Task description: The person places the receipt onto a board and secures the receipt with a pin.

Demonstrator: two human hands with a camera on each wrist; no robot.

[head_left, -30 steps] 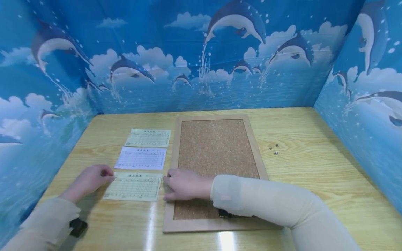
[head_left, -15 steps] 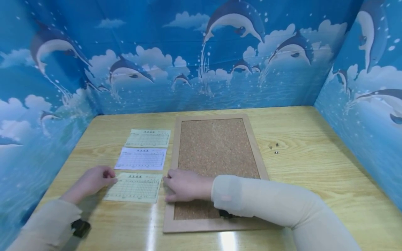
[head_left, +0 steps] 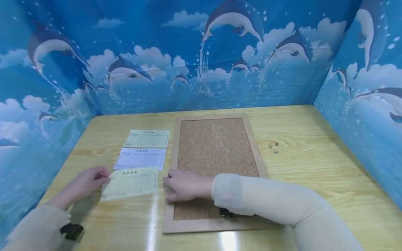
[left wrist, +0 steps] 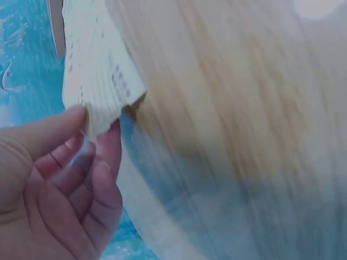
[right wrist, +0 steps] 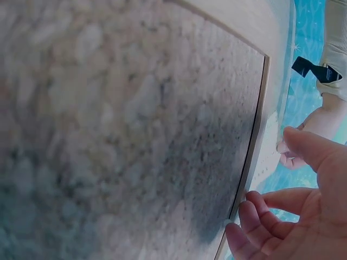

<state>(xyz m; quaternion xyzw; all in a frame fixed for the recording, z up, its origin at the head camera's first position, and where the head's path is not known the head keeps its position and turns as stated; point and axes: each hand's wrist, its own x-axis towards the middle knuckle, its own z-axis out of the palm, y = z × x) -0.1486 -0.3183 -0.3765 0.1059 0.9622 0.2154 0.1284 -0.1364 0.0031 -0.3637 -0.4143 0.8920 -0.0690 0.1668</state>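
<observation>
My left hand (head_left: 85, 182) pinches the left edge of a pale green printed slip of paper (head_left: 132, 184) between thumb and fingertips. The slip tilts up, its upper edge overlapping a white printed slip (head_left: 140, 158) in the head view. The left wrist view shows the thumb (left wrist: 59, 130) on the ruled face of the paper, fingers behind it. My right hand (head_left: 185, 184) lies over the left side of a framed cork board (head_left: 216, 146). In the right wrist view its loosely bent fingertips (right wrist: 238, 233) touch the board's wooden frame, while the thumb stands apart.
Another pale green slip (head_left: 147, 138) lies behind the white one on the wood-grain table (head_left: 314, 167). To the right of the board sit several small metal pins (head_left: 276, 152). Blue dolphin-print cloth (head_left: 176, 62) encloses the table at the back and sides.
The nearest green slip has come up off the table and shifted slightly left and back, held in my left hand. My right hand has stayed at the board's frame.
</observation>
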